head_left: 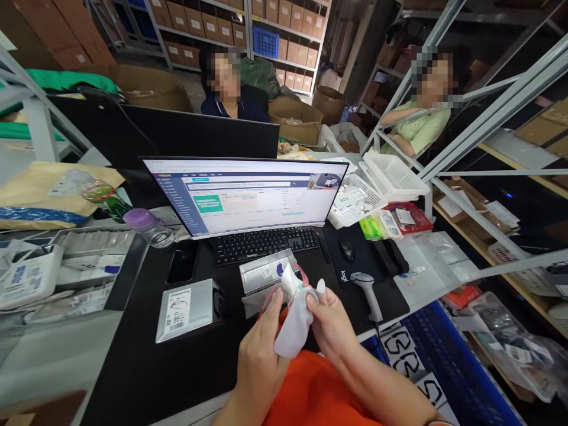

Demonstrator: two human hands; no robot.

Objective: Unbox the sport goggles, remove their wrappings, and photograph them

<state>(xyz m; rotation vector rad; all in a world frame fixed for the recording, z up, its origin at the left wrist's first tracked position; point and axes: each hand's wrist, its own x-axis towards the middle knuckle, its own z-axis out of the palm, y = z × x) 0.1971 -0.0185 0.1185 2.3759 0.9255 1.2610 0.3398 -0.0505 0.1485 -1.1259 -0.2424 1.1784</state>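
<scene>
Standing left of the keyboard point(266, 244): one clear bottle point(156, 232), purple lid. Just beside the keyboard's left end: one dark phone point(183, 262), lying flat. Left of the keyboard and nearer the person: one silver box point(190, 310), label printed "Wakening". Just in front of the keyboard: one narrow silver case point(261, 273), aslant, its right end set farther from the person.

Left hand point(264, 340), in front of the keyboard: fingers nearly straight, held together, gripping the left edge of the pouch. Pale grey pouch point(293, 331), one, soft: raised in front of the keyboard, between both hands; long axis slanting, rounded end low and toward the person, upper end pointing away toward the keyboard's right half. White folded piece point(290, 283) at that upper end: tip toward the keyboard; material cannot be told. Right hand point(331, 316): thumb and curled fingers pinching the pouch's upper right edge.

Right of the keyboard: one black mouse point(347, 251); nearer the person, one handheld scanner point(369, 291), head toward the keyboard.
</scene>
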